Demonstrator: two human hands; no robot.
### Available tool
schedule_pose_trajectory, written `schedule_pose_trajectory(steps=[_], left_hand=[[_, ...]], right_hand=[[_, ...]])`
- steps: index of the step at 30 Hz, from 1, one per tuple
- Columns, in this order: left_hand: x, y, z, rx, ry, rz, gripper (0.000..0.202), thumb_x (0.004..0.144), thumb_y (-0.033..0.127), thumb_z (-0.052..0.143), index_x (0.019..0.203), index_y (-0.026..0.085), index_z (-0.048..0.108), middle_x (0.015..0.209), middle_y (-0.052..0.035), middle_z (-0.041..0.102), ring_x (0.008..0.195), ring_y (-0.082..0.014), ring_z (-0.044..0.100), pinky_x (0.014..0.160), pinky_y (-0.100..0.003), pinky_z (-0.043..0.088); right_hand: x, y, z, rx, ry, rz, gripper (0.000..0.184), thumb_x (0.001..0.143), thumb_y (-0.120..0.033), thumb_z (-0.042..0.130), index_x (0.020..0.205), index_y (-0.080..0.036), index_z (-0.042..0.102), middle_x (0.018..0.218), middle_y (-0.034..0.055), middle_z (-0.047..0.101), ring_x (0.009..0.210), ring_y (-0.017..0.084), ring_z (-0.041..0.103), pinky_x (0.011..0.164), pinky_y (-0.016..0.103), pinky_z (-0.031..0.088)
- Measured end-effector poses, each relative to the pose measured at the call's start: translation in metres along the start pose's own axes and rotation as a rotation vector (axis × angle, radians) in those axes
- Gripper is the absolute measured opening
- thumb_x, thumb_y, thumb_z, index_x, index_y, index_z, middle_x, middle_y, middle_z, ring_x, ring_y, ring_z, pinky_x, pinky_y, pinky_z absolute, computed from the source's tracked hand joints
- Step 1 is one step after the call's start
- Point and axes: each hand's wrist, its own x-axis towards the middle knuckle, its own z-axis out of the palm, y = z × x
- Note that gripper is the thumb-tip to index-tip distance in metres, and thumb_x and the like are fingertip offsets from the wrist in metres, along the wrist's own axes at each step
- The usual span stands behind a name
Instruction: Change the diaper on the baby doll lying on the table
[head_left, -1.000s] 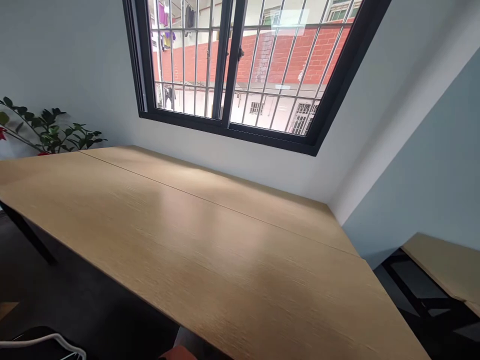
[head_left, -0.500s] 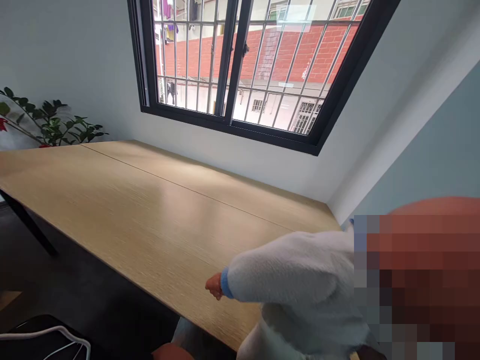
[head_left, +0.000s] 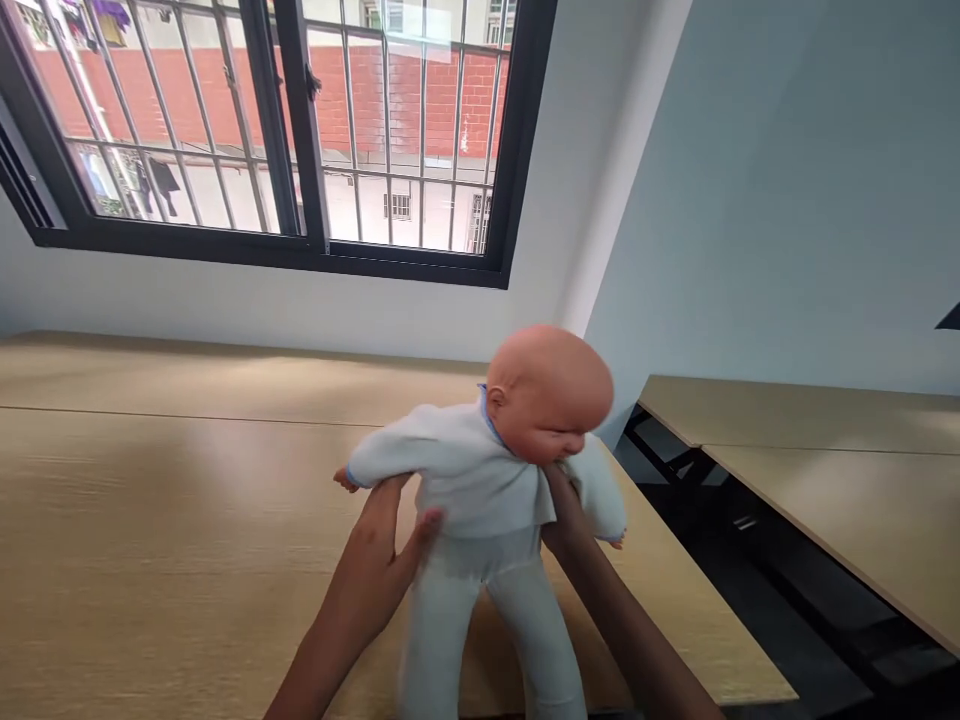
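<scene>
A baby doll (head_left: 480, 510) in a white top with blue trim and pale trousers is upright in front of me, at the near edge of the wooden table (head_left: 187, 560). Its bare head tilts down to the right and its arms stick out to both sides. My left hand (head_left: 382, 550) grips the doll's side under one arm, thumb across the front of the top. At the other side, under the doll's other arm, my right hand (head_left: 562, 510) holds it; those fingers are partly hidden by the doll and its clothing.
Behind the table is a barred window (head_left: 300, 130) with a dark frame. A second wooden table (head_left: 847, 480) stands to the right, past a gap with dark metal legs. The blue-grey wall (head_left: 787, 200) rises behind it.
The view has turned right. The doll, close at the lower right before, is now upright nearer the middle, and both my hands have come into view holding its sides.
</scene>
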Motion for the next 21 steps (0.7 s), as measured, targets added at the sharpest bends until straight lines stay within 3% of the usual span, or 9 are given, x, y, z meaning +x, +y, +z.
schedule_pose_trajectory(steps=[3,6,10,16,21], left_hand=[[0.012,-0.017,0.015,-0.003,-0.036,-0.009,0.049,0.090,0.053,0.051,0.126,0.019,0.049,0.127,-0.0137,0.057,0.125,-0.0327,0.050,0.099,-0.045,0.045],[0.029,-0.032,0.020,-0.025,-0.107,-0.058,0.047,0.088,0.055,0.053,0.117,0.018,0.054,0.117,-0.0128,0.062,0.115,-0.0321,0.057,0.094,-0.043,0.049],[0.047,-0.050,0.016,-0.009,-0.167,-0.038,0.044,0.086,0.053,0.057,0.109,0.016,0.059,0.110,-0.0108,0.066,0.108,-0.0327,0.060,0.091,-0.043,0.050],[0.061,-0.068,0.016,-0.036,-0.203,-0.012,0.037,0.081,0.047,0.061,0.105,0.020,0.066,0.109,-0.0064,0.070,0.107,-0.0318,0.064,0.090,-0.039,0.054],[0.065,-0.077,0.019,-0.051,-0.268,-0.062,0.038,0.081,0.048,0.058,0.102,0.017,0.066,0.104,-0.0075,0.071,0.101,-0.0299,0.066,0.087,-0.036,0.054]], right_hand=[[0.009,0.003,0.009,0.058,-0.043,0.108,0.045,0.073,-0.050,0.067,0.111,-0.026,0.067,0.123,0.0043,0.066,0.126,0.029,0.053,0.103,0.045,0.047],[0.021,0.012,0.011,0.066,-0.009,0.195,0.045,0.073,-0.052,0.071,0.110,-0.025,0.068,0.125,0.0038,0.065,0.123,0.029,0.056,0.104,0.045,0.047],[0.034,0.026,0.008,0.040,-0.038,0.243,0.052,0.079,-0.053,0.067,0.120,-0.022,0.064,0.132,0.0044,0.061,0.126,0.024,0.054,0.106,0.036,0.044],[0.041,0.036,0.004,0.043,-0.166,0.331,0.063,0.083,-0.052,0.064,0.128,-0.009,0.058,0.118,0.0111,0.068,0.112,0.023,0.062,0.088,0.029,0.050],[0.047,0.046,-0.001,0.059,-0.216,0.405,0.050,0.078,-0.046,0.070,0.116,-0.013,0.065,0.106,0.0103,0.072,0.103,0.025,0.067,0.090,0.034,0.052]])
